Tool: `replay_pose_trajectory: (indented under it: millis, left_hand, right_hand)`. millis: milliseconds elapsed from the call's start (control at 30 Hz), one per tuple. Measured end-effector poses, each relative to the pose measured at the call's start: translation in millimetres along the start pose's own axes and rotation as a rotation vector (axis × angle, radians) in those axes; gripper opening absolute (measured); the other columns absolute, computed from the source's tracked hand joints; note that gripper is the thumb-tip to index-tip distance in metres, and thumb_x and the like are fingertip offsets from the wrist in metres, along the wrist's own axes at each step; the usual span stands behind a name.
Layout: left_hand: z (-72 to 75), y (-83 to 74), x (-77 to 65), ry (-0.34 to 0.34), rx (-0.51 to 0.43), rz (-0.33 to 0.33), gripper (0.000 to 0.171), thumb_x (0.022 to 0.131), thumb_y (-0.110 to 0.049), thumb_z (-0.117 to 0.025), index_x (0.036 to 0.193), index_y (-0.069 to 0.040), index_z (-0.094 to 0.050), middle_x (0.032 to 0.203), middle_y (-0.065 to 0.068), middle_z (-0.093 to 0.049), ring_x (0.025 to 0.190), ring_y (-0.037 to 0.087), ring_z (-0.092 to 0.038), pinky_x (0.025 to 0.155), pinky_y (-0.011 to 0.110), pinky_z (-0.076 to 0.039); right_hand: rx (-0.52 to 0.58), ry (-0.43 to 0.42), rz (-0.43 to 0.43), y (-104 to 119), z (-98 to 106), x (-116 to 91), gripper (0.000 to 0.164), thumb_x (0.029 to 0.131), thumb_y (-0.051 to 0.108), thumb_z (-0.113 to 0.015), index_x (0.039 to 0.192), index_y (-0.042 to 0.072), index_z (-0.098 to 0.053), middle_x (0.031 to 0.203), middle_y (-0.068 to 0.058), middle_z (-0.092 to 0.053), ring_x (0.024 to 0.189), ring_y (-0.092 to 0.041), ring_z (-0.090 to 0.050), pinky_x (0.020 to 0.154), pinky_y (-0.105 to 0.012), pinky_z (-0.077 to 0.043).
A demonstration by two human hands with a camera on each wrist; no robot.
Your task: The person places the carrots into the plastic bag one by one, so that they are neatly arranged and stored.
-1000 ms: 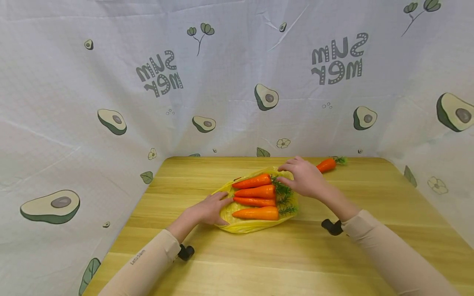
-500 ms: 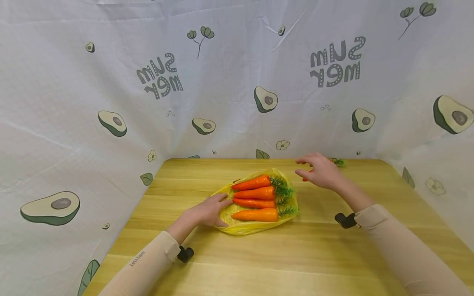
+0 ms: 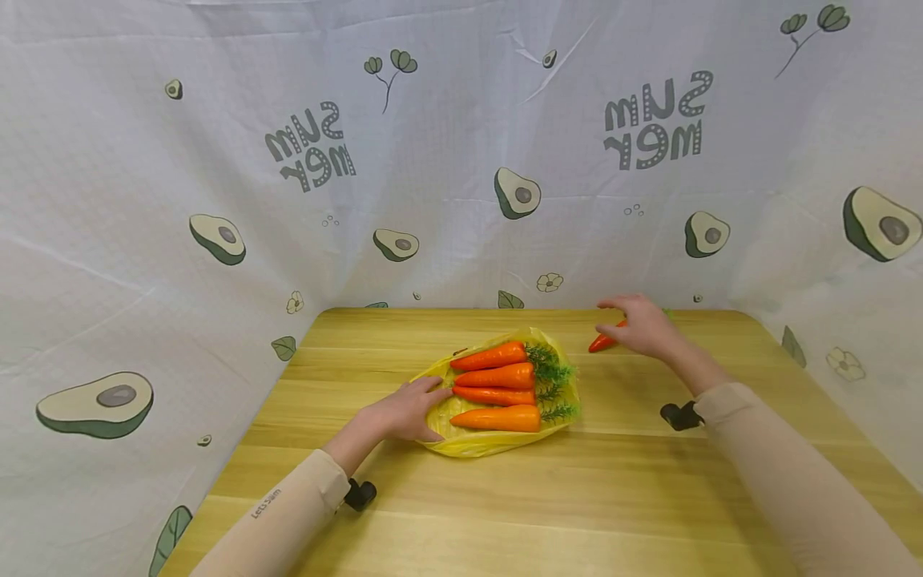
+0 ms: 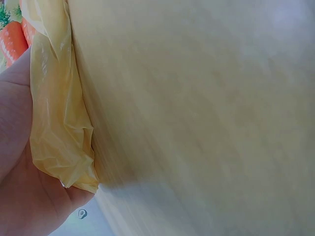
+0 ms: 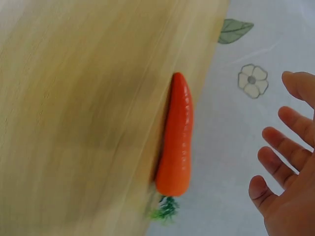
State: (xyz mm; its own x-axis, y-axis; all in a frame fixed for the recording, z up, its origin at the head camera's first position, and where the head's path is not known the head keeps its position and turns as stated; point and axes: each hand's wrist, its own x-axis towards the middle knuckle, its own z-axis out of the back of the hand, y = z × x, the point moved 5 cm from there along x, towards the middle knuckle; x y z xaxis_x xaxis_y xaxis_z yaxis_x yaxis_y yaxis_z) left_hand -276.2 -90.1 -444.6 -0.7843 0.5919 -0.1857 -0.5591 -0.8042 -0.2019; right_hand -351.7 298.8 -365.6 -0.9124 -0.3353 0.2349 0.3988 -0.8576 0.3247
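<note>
Several orange carrots (image 3: 494,377) with green leafy tops lie side by side in a yellow plastic bag (image 3: 476,445). My left hand (image 3: 405,411) rests at the left rim of this bag, fingers and thumb spread apart. The bag's crumpled film (image 4: 59,108) lies against that hand in the left wrist view. To the right, my right hand (image 3: 645,327) hovers over one more red-orange carrot (image 3: 604,341), partly covering it in the head view. Seen from the right wrist, the fingers are spread apart from this carrot (image 5: 176,142) and hold nothing.
A wooden table (image 3: 461,513) carries everything. Right behind its back edge hangs a white cloth (image 3: 447,144) printed with avocados, flowers and lettering, which also runs along both sides. Each wrist wears a small black camera mount (image 3: 360,495).
My right hand has moved right, from the leafy tops at the bag to over the lone carrot. The left hand and the bag have stayed where they were.
</note>
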Motion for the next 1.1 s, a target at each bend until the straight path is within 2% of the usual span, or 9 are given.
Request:
replay_pose_trajectory:
  millis: [367, 667, 1100]
  left_hand:
    - [-2.6, 2.9, 0.4, 0.004, 0.001, 0.002, 0.084, 0.086, -0.048, -0.077, 0.154, -0.014, -0.042, 0.163, 0.018, -0.029, 0.151, 0.035, -0.029, 0.120, 0.060, -0.026]
    - [-5.0, 4.3, 1.7, 0.003, 0.010, 0.003, 0.084, 0.086, -0.049, -0.077, 0.155, -0.015, -0.041, 0.163, 0.017, -0.029, 0.151, 0.034, -0.028, 0.120, 0.059, -0.026]
    - [-4.7, 4.9, 3.2, 0.003, 0.010, 0.016, 0.085, 0.086, -0.049, -0.077, 0.155, -0.016, -0.041, 0.163, 0.015, -0.029, 0.151, 0.033, -0.027, 0.121, 0.058, -0.026]
  right_hand:
    - [0.027, 0.037, -0.095, -32.6, -7.7, 4.2, 0.055, 0.093, 0.026, -0.068, 0.136, -0.006, -0.056, 0.144, -0.033, -0.047, 0.135, -0.054, -0.036, 0.112, -0.070, -0.027]
    - [-0.019, 0.092, -0.179, -54.6, -17.8, 4.1, 0.057, 0.091, 0.023, -0.068, 0.139, -0.004, -0.053, 0.146, -0.036, -0.042, 0.131, -0.058, -0.033, 0.108, -0.072, -0.029]
    - [-0.122, 0.128, -0.229, -75.4, -24.1, 4.2, 0.062, 0.087, 0.017, -0.067, 0.141, -0.009, -0.050, 0.146, -0.037, -0.041, 0.121, -0.056, -0.035, 0.102, -0.070, -0.034]
